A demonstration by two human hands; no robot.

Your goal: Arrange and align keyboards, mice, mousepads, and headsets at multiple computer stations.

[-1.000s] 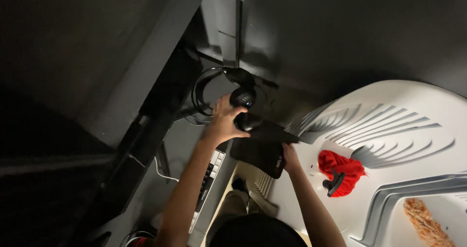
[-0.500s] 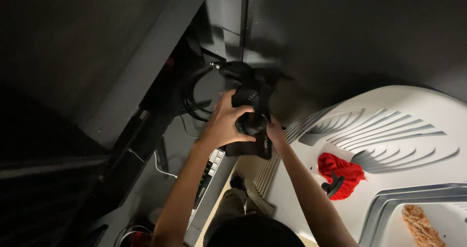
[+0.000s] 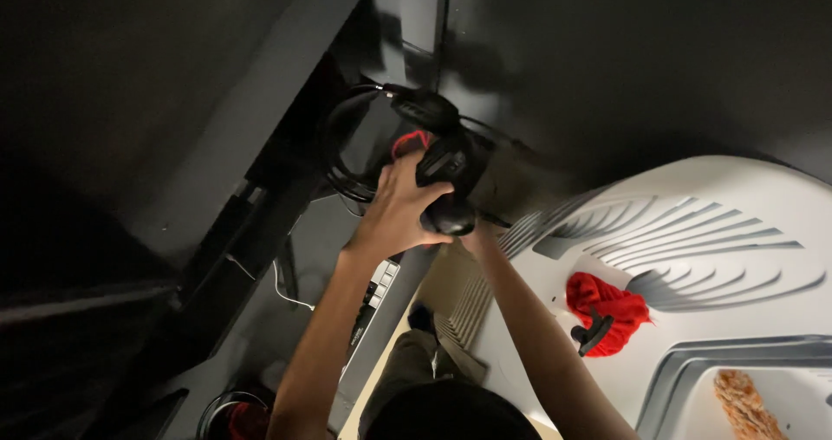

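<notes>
Left hand [image 3: 400, 208] wraps round black headphones [image 3: 438, 167] up by the dark desk edge; right hand [image 3: 477, 236] mostly hidden underneath, grip can't tell. Cable [image 3: 347, 180] loops close, could snag & yank them loose

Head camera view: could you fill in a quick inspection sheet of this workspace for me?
Surface: white moulded desk with grey ribbed grooves.
Job's things: black headphones, held up over the dark gap.
Clutter: red cloth with black clip; orange scrubber; keyboard.
Hands: left hand grips an earcup; right hand mostly hidden beneath it.
Cables: black loop by the headphones; white wire below.
Surroundings: dark panels, dim light.
</notes>
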